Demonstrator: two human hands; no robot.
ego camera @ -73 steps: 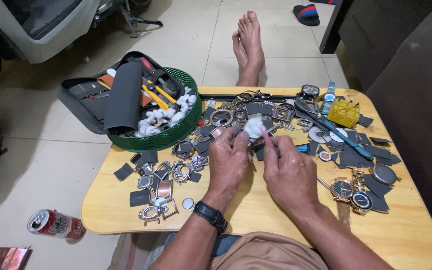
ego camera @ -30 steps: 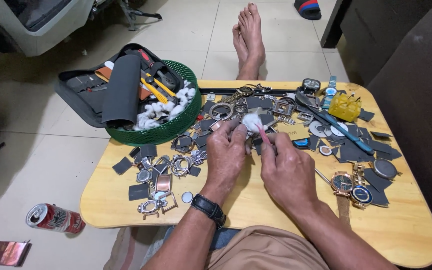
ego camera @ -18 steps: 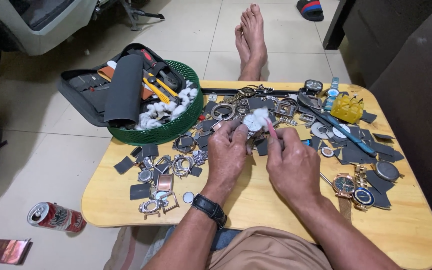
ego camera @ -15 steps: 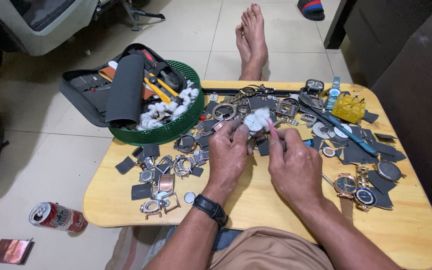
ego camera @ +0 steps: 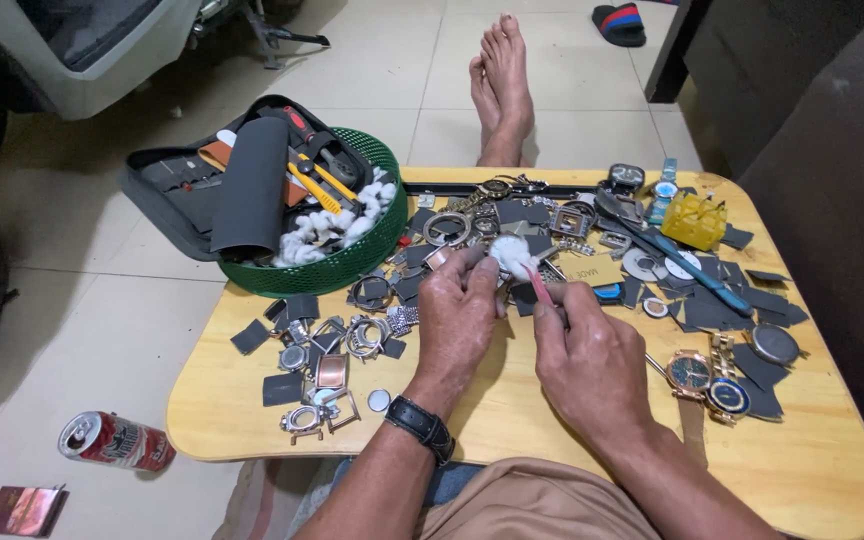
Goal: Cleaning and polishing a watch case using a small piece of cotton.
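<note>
A white cotton wad (ego camera: 508,252) is pinched in the left hand (ego camera: 460,318) above the table (ego camera: 512,420), fingers closed on it. A thin pink tool (ego camera: 540,287) is gripped by the right hand (ego camera: 592,362), tip touching the wad (contact point partly hidden). Watch cases (ego camera: 352,340) are scattered just left of the hands; a green basket (ego camera: 352,262) sits at the table's far-left edge.

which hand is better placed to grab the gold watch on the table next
Right, probably: the right hand lies nearer the gold watch, with bare table between. The left hand is farther and grips a white wad.
</note>
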